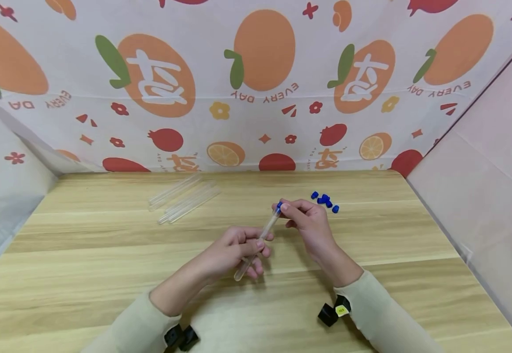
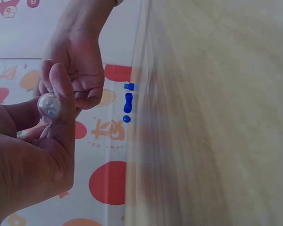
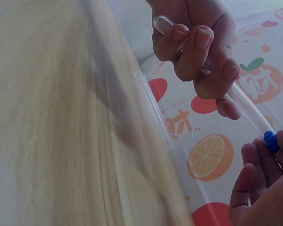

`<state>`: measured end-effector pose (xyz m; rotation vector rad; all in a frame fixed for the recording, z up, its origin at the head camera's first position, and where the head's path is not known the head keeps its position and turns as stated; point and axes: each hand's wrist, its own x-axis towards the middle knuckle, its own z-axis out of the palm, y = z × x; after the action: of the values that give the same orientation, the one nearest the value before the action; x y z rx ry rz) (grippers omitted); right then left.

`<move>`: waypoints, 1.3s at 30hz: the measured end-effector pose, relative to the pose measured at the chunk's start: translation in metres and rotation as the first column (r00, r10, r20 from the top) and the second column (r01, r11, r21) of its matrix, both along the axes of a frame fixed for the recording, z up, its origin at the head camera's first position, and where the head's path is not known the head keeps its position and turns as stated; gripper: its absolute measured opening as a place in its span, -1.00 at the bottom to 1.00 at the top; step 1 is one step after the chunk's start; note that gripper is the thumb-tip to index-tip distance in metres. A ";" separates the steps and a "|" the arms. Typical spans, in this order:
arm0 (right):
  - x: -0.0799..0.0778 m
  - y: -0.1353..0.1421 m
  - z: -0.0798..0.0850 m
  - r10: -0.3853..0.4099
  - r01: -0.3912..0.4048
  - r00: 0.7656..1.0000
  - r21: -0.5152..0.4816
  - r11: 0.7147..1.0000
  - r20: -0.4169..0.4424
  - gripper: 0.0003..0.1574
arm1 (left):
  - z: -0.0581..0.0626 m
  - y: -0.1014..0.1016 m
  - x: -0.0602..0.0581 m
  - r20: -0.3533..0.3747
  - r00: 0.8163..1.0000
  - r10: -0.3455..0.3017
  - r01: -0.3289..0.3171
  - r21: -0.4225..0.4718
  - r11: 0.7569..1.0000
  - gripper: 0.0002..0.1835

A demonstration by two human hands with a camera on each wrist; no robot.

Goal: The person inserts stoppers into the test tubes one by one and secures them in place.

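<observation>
A clear test tube (image 1: 268, 226) slants up to the right above the table, its rounded end low and near the body. My left hand (image 1: 234, 250) grips the tube around its middle, thumb on top and fingers beneath. At the upper end, a blue cap (image 3: 270, 141) sits at the tube's mouth, and my right hand (image 1: 311, 228) pinches this cap between thumb and fingers. In the left wrist view the tube's rounded end (image 2: 49, 104) faces the camera, and the cap is hidden behind the hands.
Several clear test tubes (image 1: 190, 203) lie slanted on the wooden table (image 1: 106, 274) at the back left. Several loose blue caps (image 1: 325, 199) lie at the back right, just beyond the right hand. A fruit-patterned cloth (image 1: 265, 122) hangs behind the table.
</observation>
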<state>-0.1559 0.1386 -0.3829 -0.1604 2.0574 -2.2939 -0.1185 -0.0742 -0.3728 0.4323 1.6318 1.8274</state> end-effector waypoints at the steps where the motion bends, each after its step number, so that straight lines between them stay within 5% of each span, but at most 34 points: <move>1: 0.000 0.000 0.001 0.000 0.000 1.000 0.005 1.000 -0.010 -0.86 | 0.000 0.000 0.000 -0.002 1.000 0.001 -0.001 -0.002 1.000 -0.61; 17: 0.004 0.000 -0.001 -0.008 0.012 0.999 0.089 0.996 -0.045 -0.73 | -0.001 0.003 0.002 -0.020 0.999 0.046 -0.047 -0.041 0.998 -0.60; 39: 0.000 0.007 0.001 0.064 -0.050 0.995 0.167 0.985 -0.079 -0.75 | -0.001 0.001 0.000 -0.100 0.995 0.024 -0.035 -0.101 0.994 -0.62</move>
<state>-0.1556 0.1455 -0.3814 -0.3084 2.2392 -2.1074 -0.1188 -0.0735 -0.3734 0.4619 1.7992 1.7589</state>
